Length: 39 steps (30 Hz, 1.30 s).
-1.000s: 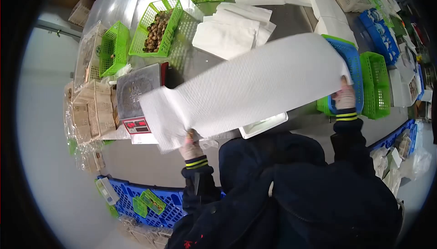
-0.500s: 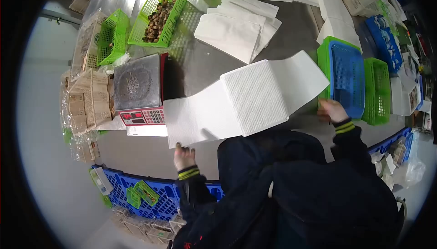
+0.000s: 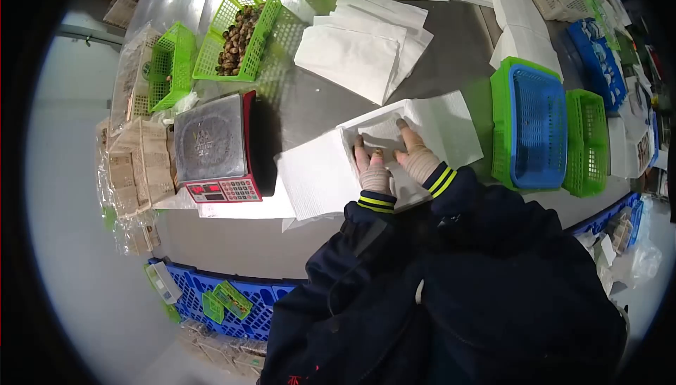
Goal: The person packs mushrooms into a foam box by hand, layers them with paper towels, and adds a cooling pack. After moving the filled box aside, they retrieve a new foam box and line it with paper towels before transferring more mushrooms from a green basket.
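A white sheet of paper (image 3: 317,174) lies across a shallow white box (image 3: 374,113), its ends spread flat to the left and right. My left hand (image 3: 375,172) presses into the hollow at the middle, fingers apart and pointing away from me. Beside it, my right hand (image 3: 420,158) has its fingers spread on the white lining too. Neither hand grips anything. Both palms and sleeves cover part of the box's near side.
A scale (image 3: 211,137) with red trim stands left. Behind it, a green basket (image 3: 265,41) holds small brown rounded pieces. White sheets (image 3: 348,58) lie stacked at the back. Right of the box are a blue basket (image 3: 539,124) and a green basket (image 3: 586,142).
Both hands have come inward from the sheet's outer ends to its middle. The centre of the sheet now sinks into the box, and its ends have drawn inward.
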{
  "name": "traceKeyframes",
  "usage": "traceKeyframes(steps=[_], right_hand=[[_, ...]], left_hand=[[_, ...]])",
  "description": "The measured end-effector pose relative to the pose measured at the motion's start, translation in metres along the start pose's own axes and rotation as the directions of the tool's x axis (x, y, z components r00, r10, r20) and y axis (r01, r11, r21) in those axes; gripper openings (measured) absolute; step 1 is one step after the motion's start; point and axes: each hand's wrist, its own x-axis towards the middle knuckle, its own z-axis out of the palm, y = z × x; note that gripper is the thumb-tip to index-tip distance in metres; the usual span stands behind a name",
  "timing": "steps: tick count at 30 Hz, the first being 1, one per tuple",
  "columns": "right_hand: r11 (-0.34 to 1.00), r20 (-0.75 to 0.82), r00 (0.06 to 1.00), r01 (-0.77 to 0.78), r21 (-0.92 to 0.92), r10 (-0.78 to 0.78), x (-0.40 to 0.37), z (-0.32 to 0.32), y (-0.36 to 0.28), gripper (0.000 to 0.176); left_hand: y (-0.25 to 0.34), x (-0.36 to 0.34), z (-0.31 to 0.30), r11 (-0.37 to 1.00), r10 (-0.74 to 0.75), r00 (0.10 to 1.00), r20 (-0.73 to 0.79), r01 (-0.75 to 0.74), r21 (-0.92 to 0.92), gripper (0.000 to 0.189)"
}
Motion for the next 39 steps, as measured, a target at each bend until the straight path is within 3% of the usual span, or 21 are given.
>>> traceKeyframes(steps=[6, 7, 8, 9, 10, 11, 12, 14, 15, 16, 19, 20, 21, 23, 24, 26, 31, 34, 36, 38, 39], right_hand=[[0.966, 0.091, 0.963, -0.246, -0.078, 0.253, 0.009, 0.003, -0.013, 0.078], [0.984, 0.04, 0.986, -0.156, -0.086, 0.16, 0.008, 0.008, -0.008, 0.078], [0.99, -0.058, 0.998, -0.014, -0.138, 0.006, 0.008, 0.015, -0.005, 0.075], [0.98, -0.065, 0.997, 0.026, -0.199, -0.039, 0.017, 0.014, -0.008, 0.073], [0.965, -0.064, 0.996, 0.04, -0.258, -0.059, 0.013, 0.018, -0.008, 0.071], [0.986, -0.068, 0.998, -0.009, -0.166, -0.002, 0.028, 0.027, 0.002, 0.069], [0.769, 0.055, 0.981, 0.18, -0.614, -0.186, 0.045, 0.071, 0.038, 0.069], [0.911, 0.028, 0.998, -0.044, -0.411, 0.061, 0.028, 0.033, -0.013, 0.069], [0.908, -0.016, 0.98, 0.179, -0.38, -0.199, 0.029, 0.044, 0.012, 0.063], [0.955, 0.056, 0.991, 0.129, -0.267, -0.118, 0.022, 0.016, -0.009, 0.048], [0.942, -0.216, 0.917, 0.321, -0.095, -0.334, -0.011, -0.062, -0.001, 0.033], [0.876, -0.396, 0.781, 0.427, -0.225, -0.483, -0.014, -0.091, 0.024, 0.032], [0.626, -0.37, 0.684, 0.164, -0.762, -0.629, -0.021, -0.134, 0.043, 0.029], [0.963, -0.788, 0.606, -0.13, -0.234, -0.11, -0.056, -0.221, 0.065, 0.033], [0.935, -0.861, 0.489, -0.22, -0.279, -0.143, -0.065, -0.253, 0.113, 0.045], [0.724, -0.783, 0.497, -0.684, -0.088, 0.375, -0.095, -0.288, 0.181, 0.061], [0.853, -0.63, 0.664, -0.522, -0.005, 0.403, -0.127, -0.265, 0.219, 0.065], [0.932, -0.673, 0.682, -0.361, 0.029, 0.285, -0.135, -0.269, 0.239, 0.056], [0.911, -0.432, 0.818, -0.412, 0.02, 0.379, -0.142, -0.289, 0.239, 0.045], [0.834, -0.43, 0.823, -0.499, -0.234, 0.371, -0.128, -0.288, 0.242, 0.041], [0.857, -0.428, 0.823, -0.483, -0.181, 0.374, -0.131, -0.291, 0.226, 0.04]], left_hand=[[-0.013, 0.007, -0.003, 0.963, -0.261, 0.954, -0.149, 0.267, 0.024, 0.062], [-0.023, 0.0, -0.004, 0.834, 0.133, 0.983, -0.125, -0.042, 0.55, 0.066], [-0.03, 0.0, -0.004, 0.366, 0.455, 0.884, 0.11, -0.298, 0.882, 0.071], [-0.037, 0.0, -0.006, 0.25, 0.344, 0.915, 0.21, -0.305, 0.919, 0.078], [-0.034, 0.003, -0.005, -0.137, 0.177, 0.909, 0.378, -0.357, 0.924, 0.078], [-0.031, -0.011, -0.015, 0.1, -0.044, 0.947, 0.319, -0.314, 0.944, 0.079], [-0.002, -0.012, -0.002, 0.317, -0.246, 0.916, 0.316, -0.233, 0.919, 0.08], [-0.028, -0.009, -0.014, 0.694, -0.212, 0.972, 0.097, 0.08, 0.715, 0.091], [-0.024, -0.023, -0.007, 0.185, -0.011, 0.962, 0.274, -0.268, 0.946, 0.098], [-0.016, -0.03, 0.003, -0.417, 0.102, 0.847, 0.521, -0.439, 0.796, 0.105], [-0.002, -0.026, 0.014, -0.365, -0.086, 0.921, 0.379, -0.383, 0.849, 0.115], [-0.003, -0.024, 0.017, -0.373, -0.091, 0.912, 0.399, -0.403, 0.836, 0.115], [-0.003, -0.023, 0.017, -0.374, -0.099, 0.926, 0.365, -0.374, 0.849, 0.117], [-0.003, -0.025, 0.02, -0.409, -0.115, 0.94, 0.321, -0.34, 0.847, 0.12], [-0.001, -0.024, 0.017, -0.416, -0.126, 0.928, 0.35, -0.37, 0.831, 0.12], [-0.002, -0.025, 0.012, -0.402, -0.085, 0.915, 0.395, -0.394, 0.826, 0.114], [0.011, -0.031, 0.021, -0.355, -0.121, 0.922, 0.368, -0.386, 0.852, 0.113], [0.019, -0.023, 0.03, -0.404, -0.012, 0.884, 0.468, -0.433, 0.806, 0.086], [0.023, -0.036, 0.068, -0.058, 0.176, 0.709, 0.683, -0.685, 0.726, 0.059], [0.013, -0.067, 0.142, 0.251, 0.066, 0.825, 0.562, -0.559, 0.791, 0.056], [-0.006, -0.072, 0.171, 0.195, 0.114, 0.782, 0.613, -0.623, 0.758, 0.058]])
